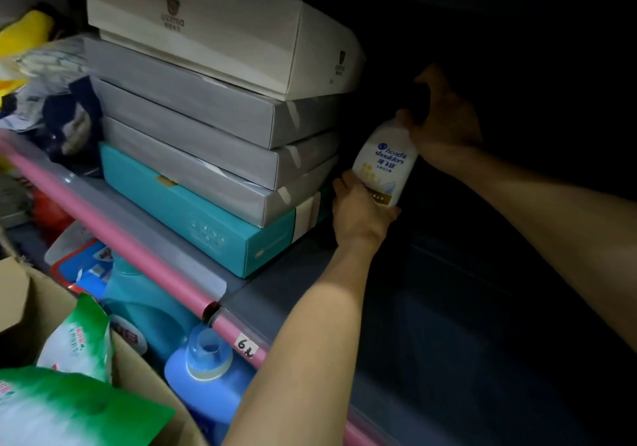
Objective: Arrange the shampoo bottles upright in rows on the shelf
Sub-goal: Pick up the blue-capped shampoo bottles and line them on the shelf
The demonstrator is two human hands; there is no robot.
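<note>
While we reach into the dark shelf (275, 294), both our hands hold one white shampoo bottle (382, 163). Our left hand (358, 211) has a closed grip around the bottom of the bottle. Our right hand (444, 125) has a closed grip around its dark top. The bottle stands almost upright, leaning a little, just beside a stack of flat boxes (213, 128). We cannot tell if the bottle touches the shelf floor. A pink rail (144, 256) runs along the shelf's front edge. Below it we see a blue jug (206, 373), and a green and white bag (79, 342) in a cardboard box (20, 294).
</note>
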